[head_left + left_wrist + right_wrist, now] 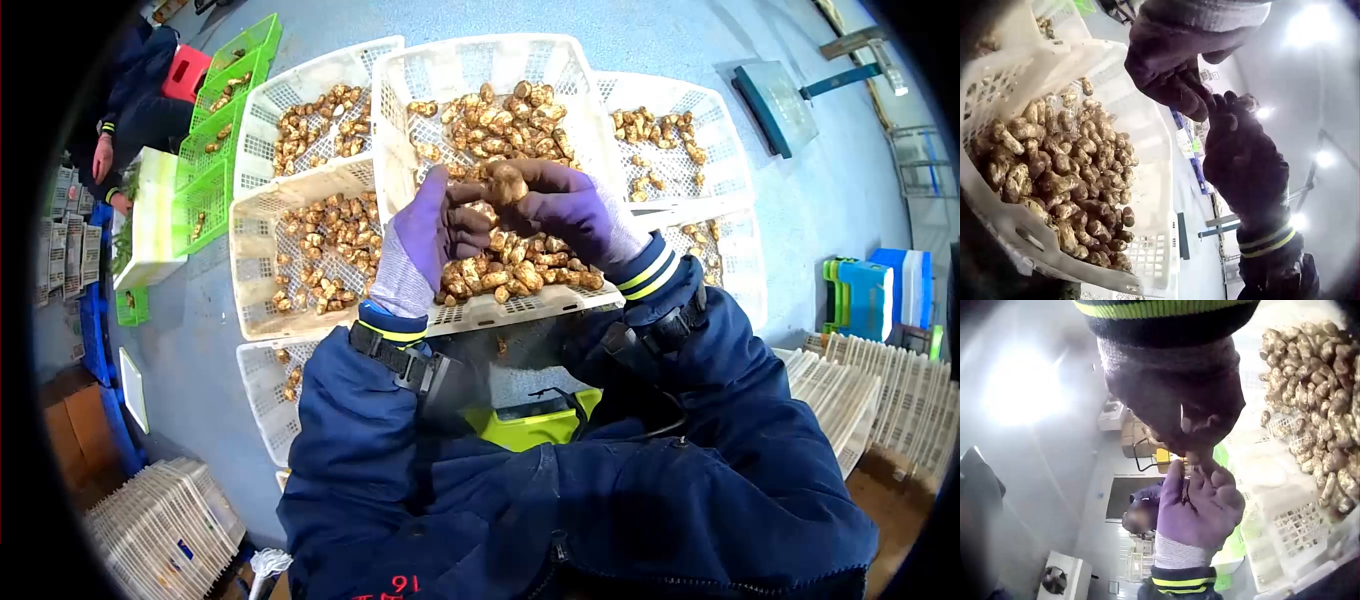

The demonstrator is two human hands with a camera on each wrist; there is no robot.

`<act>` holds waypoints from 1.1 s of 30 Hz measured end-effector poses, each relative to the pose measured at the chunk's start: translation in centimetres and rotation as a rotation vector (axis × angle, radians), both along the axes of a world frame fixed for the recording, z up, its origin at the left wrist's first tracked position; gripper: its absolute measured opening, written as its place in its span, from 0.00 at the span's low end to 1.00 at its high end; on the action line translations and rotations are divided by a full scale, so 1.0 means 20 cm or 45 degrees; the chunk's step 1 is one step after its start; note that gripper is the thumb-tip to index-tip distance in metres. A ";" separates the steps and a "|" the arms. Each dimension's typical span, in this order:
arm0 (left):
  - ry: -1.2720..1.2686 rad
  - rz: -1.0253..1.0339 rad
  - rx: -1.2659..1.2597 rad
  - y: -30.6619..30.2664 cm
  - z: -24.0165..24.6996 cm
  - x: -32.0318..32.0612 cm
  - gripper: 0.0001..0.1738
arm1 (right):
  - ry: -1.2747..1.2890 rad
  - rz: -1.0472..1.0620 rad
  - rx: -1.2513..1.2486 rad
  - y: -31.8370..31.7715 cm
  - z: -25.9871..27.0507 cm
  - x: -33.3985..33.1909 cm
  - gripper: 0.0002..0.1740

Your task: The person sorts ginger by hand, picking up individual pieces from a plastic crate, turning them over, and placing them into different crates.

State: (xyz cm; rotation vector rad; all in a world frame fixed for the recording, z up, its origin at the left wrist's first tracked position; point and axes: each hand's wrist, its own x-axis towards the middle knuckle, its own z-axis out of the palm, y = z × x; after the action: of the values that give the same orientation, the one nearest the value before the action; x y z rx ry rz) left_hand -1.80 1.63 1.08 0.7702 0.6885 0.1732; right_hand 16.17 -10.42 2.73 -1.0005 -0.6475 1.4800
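Both hands wear purple gloves with grey cuffs and meet over a white basket point(600, 150) in the head view. My right hand point(575, 205) pinches a brown, knobbly mushroom point(507, 184) between thumb and fingers. My left hand point(440, 225) is beside it, fingers curled in and fingertips right at the mushroom's left end; I cannot tell whether they grip it. Below the hands, many similar mushrooms point(515, 265) fill the basket, pale with brown patches. In the left wrist view the mushroom point(1248, 103) shows beyond the right hand's fingertips. The right wrist view mostly hides it behind the gloves.
More white baskets of mushrooms stand left point(245, 255) and right point(735, 150). Green baskets point(205, 165) and another person point(125, 90) are at far left. Stacked white crates point(165, 530) sit at lower left. A platform scale point(775, 105) stands at upper right.
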 end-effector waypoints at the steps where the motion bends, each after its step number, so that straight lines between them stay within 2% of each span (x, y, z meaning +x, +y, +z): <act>1: 0.049 -0.069 0.049 0.00 0.02 0.01 0.29 | -0.409 0.010 -0.140 0.00 0.10 -0.01 0.26; 2: 0.059 -0.042 0.033 -0.02 0.04 0.03 0.28 | -0.719 -0.021 0.117 0.00 0.01 0.00 0.27; 4: 0.085 0.009 -0.005 -0.10 0.08 0.07 0.29 | -1.563 -0.015 0.298 -0.01 0.10 -0.01 0.32; 5: 0.022 0.021 0.057 -0.11 0.09 0.06 0.26 | -1.488 -0.097 0.381 0.00 0.06 0.00 0.36; 8: -0.131 0.115 0.053 -0.12 0.05 0.06 0.24 | -0.659 -0.192 0.266 0.00 0.06 0.03 0.38; 9: -0.220 0.134 0.050 -0.11 0.02 0.07 0.24 | -0.499 -0.252 0.284 0.01 0.04 0.05 0.35; 12: -0.180 0.215 0.343 -0.12 0.00 0.10 0.23 | -0.595 -0.213 0.143 -0.01 0.02 0.07 0.30; 13: -0.079 0.275 0.301 -0.15 0.06 0.11 0.24 | -0.596 -0.231 0.092 -0.02 0.04 0.05 0.26; 17: 0.035 0.179 0.468 -0.15 0.03 0.12 0.24 | -0.889 -0.268 0.086 -0.02 0.02 0.06 0.22; 21: 0.085 0.078 0.518 -0.15 0.03 0.12 0.21 | -0.885 -0.238 0.121 -0.02 0.01 0.06 0.23; 24: 0.034 0.015 0.385 -0.13 0.00 0.08 0.17 | -0.641 -0.234 0.077 -0.01 0.01 0.10 0.24; 25: 0.028 0.049 0.383 -0.13 -0.01 0.08 0.15 | -0.844 -0.243 -0.017 0.00 0.06 0.14 0.24; 26: 0.053 0.100 0.283 -0.13 -0.05 0.07 0.15 | -0.764 -0.316 -0.048 0.01 0.05 0.19 0.23; 28: 0.087 0.195 0.082 -0.08 -0.12 0.07 0.15 | -1.189 -0.349 -0.165 -0.02 0.05 0.33 0.23; 30: -0.016 0.383 -0.043 0.06 -0.19 0.03 0.20 | -1.288 -0.345 -0.342 -0.05 -0.04 0.45 0.21; 32: -0.354 0.764 0.096 0.24 -0.10 0.05 0.27 | -1.498 -0.287 -0.411 -0.05 -0.12 0.46 0.20; 33: -0.371 0.767 0.092 0.28 -0.05 0.01 0.32 | -1.617 -0.200 -0.432 -0.05 -0.14 0.43 0.19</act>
State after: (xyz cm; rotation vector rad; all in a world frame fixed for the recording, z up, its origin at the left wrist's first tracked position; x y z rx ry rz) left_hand -1.66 7.30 0.10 0.5710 0.6204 0.8462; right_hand 24.80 -11.38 0.02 -2.2141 -1.1575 0.6681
